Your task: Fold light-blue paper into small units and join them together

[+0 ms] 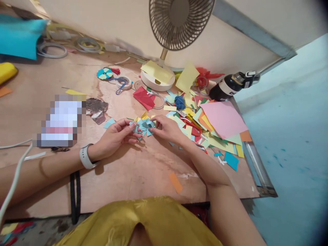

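A folded paper piece [144, 127] of light blue and yellow segments lies on the wooden table [123, 177] between my hands. My left hand [115, 137], with a white watch on its wrist, pinches the piece's left edge with its fingertips. From the right, my right hand [167, 129] grips the same piece, fingers curled onto it. Both forearms rest on the table.
Coloured paper scraps and a pink sheet [223, 118] crowd the right side, with red scissors [191, 126] among them. A desk fan [176, 24] stands at the back, a black bottle [230, 87] lies at right. Tape rolls [124, 82], cables [51, 51] and a blurred patch [61, 120] lie left.
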Tool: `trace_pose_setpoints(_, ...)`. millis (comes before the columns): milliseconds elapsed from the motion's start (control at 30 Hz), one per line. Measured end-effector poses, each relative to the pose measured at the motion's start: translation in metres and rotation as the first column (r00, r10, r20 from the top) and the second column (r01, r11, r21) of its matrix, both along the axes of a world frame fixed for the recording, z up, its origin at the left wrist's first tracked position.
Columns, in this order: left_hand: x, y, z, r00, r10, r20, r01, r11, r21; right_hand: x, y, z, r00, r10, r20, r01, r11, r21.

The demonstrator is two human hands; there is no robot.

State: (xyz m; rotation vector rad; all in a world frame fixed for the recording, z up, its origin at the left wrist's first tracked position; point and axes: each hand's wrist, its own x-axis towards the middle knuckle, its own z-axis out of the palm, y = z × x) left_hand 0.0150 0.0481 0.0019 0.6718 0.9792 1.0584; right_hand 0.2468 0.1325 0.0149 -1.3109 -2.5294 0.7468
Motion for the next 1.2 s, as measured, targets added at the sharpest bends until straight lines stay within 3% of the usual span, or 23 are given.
trace_pose_setpoints(267,0.001,0.001,-0.003,0.999,-0.023,0.039,0.022,1.0,0.014,0.005,-0.002,0.004,0.929,-0.067,-0.365,0.032,0.995,-0.099)
trace_pose_setpoints(400,0.001,0.001,-0.003,0.995,-0.045,0.087,0.043,0.999,0.019,0.0,-0.016,0.009,0.864,-0.009,-0.503,-0.077,0.985,-0.152)
trace_pose_setpoints(633,0.0,-0.003,-0.002,0.992,-0.108,0.063,0.103,0.992,0.072,-0.008,-0.031,0.004,0.847,0.131,-0.514,-0.152,0.988,0.001)
trace_pose_setpoints(867,-0.001,-0.003,-0.004,0.996,-0.085,0.024,0.082,0.991,0.11,-0.008,-0.028,-0.005,0.861,0.201,-0.467,-0.138,0.976,0.166)
trace_pose_setpoints(967,0.0,-0.002,-0.004,0.997,-0.081,0.017,0.078,0.988,0.13,-0.007,-0.029,-0.002,0.853,0.272,-0.445,-0.208,0.96,0.189)
trace_pose_setpoints(1067,-0.001,-0.002,-0.004,0.995,-0.095,0.036,0.09,0.987,0.134,-0.005,-0.032,0.004,0.842,0.28,-0.462,-0.269,0.959,0.091)
trace_pose_setpoints(1200,-0.002,-0.003,-0.004,0.99,-0.126,0.056,0.118,0.985,0.124,-0.008,-0.04,0.008,0.869,0.07,-0.489,-0.161,0.976,-0.145)
